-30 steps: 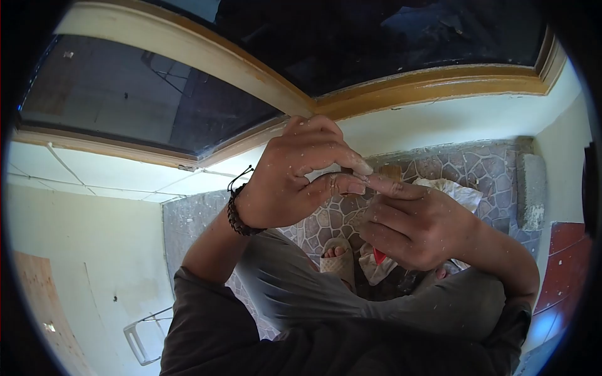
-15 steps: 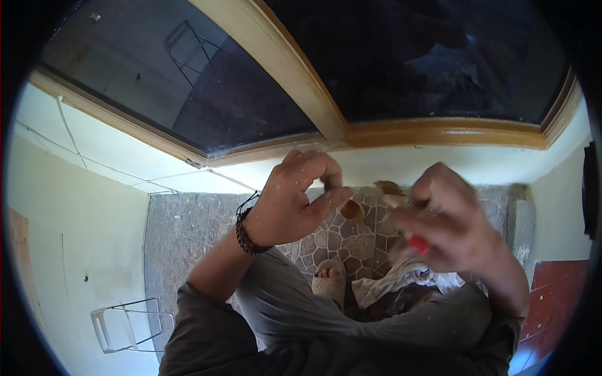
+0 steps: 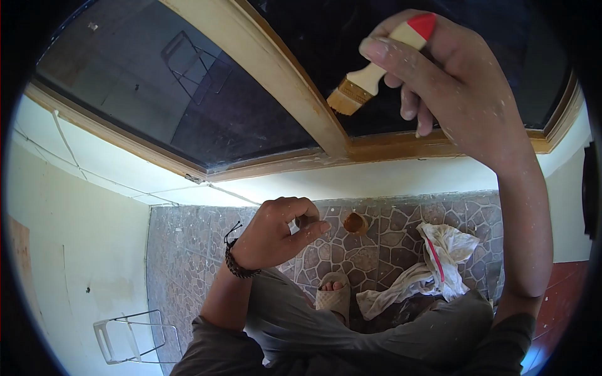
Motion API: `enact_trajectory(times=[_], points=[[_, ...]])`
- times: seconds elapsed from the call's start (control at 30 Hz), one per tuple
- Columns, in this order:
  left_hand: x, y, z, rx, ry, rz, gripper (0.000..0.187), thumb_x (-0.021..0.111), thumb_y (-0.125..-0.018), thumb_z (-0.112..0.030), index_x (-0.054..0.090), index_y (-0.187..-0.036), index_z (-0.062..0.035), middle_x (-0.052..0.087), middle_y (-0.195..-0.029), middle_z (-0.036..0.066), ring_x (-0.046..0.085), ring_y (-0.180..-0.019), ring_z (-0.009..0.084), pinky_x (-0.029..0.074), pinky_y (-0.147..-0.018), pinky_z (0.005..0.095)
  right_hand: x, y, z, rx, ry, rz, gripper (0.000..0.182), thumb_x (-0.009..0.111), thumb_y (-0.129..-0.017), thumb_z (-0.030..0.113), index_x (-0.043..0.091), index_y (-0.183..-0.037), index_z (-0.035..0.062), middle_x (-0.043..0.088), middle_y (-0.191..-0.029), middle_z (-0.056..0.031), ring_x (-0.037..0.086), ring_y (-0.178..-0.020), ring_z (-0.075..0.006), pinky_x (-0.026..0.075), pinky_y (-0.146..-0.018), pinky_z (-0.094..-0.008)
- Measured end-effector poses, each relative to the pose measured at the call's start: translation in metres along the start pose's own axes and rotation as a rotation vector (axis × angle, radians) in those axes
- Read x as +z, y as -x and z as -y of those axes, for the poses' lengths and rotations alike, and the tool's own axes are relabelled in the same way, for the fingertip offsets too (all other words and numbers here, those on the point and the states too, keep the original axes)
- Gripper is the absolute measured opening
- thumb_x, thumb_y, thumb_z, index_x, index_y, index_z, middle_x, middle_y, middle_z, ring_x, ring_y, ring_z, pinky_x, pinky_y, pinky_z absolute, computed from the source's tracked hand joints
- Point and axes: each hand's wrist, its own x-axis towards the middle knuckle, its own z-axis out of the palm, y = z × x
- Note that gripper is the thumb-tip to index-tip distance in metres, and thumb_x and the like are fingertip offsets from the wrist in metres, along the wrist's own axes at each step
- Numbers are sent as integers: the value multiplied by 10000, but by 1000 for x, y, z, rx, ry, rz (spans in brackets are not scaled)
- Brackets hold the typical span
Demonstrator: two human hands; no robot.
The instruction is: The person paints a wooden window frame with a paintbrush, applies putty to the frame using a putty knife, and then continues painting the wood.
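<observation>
My right hand [image 3: 467,91] is raised at the upper right, shut on a flat paintbrush [image 3: 367,79] with a pale wooden handle and a red end. The brush points down and left, its tan bristles right at the edge of the wooden window post [image 3: 295,75]. My left hand [image 3: 273,233], with a dark braided bracelet at the wrist, hangs low in front of me. Its fingers are curled in toward the thumb, with nothing showing in them. Just right of it in this view, a small cup [image 3: 355,224], orange-brown inside, stands on the floor.
Dark glass panes [image 3: 188,81] fill the window above a pale wall. A white cloth with a red stripe [image 3: 439,260] lies crumpled on the stone-patterned floor [image 3: 200,250], near my sandalled foot [image 3: 332,294]. At the lower left stands a folding chair [image 3: 135,338].
My right hand has risen from low by the cup to the window post, bringing the paintbrush with it. My left hand has dropped slightly and moved a little left.
</observation>
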Motion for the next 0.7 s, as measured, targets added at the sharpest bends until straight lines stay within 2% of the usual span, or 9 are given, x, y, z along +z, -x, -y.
enact_trajectory(times=[0.07, 0.1, 0.17, 0.2, 0.27, 0.47, 0.7], points=[[2, 0, 3, -3, -2, 9, 211, 741, -847, -191, 632, -811, -15, 632, -669, 79, 630, -622, 169, 492, -569, 296, -14, -11, 22, 320, -86, 225, 277, 582, -978, 261, 606, -927, -10, 573, -658, -46, 566, -543, -133, 442, -494, -261], [3, -1, 4, -3, 6, 18, 209, 740, -848, -195, 636, -821, -16, 633, -674, 79, 629, -622, 168, 493, -570, 297, -10, -11, 23, 323, -89, 222, 277, 582, -978, 261, 606, -927, -10, 573, -658, -46, 566, -543, -133, 442, -494, -261], [3, -2, 6, -3, 13, 31, 207, 739, -849, -199, 640, -831, -17, 635, -679, 79, 628, -621, 168, 494, -572, 298, -6, -10, 24, 252, 85, 183, 347, 541, -999, 312, 596, -870, -5, 504, -600, -38, 487, -498, -124, 397, -461, -290], [2, -3, 6, -15, -21, 43, 175, 746, -844, -171, 648, -841, -26, 650, -698, 57, 625, -638, 141, 483, -587, 277, -7, -11, 18, 255, 81, 181, 347, 541, -999, 312, 596, -870, -5, 504, -600, -38, 487, -498, -124, 397, -461, -290], [2, -4, 8, -27, -59, 59, 146, 753, -840, -144, 655, -851, -36, 666, -717, 36, 621, -654, 115, 471, -602, 257, -9, -13, 3, 47, 123, 213, 370, 543, -996, 320, 590, -837, -10, 498, -581, -55, 470, -487, -128, 378, -459, -309], [5, -9, 13, -63, -82, 24, 138, 747, -845, -149, 661, -862, -43, 659, -712, 20, 614, -648, 107, 461, -596, 257, 5, -10, 6, 46, 254, 99, 413, 539, -995, 332, 589, -789, -22, 489, -552, -69, 465, -476, -156, 385, -472, -328], [7, -12, 16, -49, -89, 20, 143, 748, -841, -147, 658, -882, -44, 654, -723, 20, 602, -639, 99, 456, -582, 247, 4, -12, 5, -58, 263, 139, 426, 525, -997, 348, 606, -814, -28, 555, -606, -104, 526, -531, -195, 425, -536, -355]])
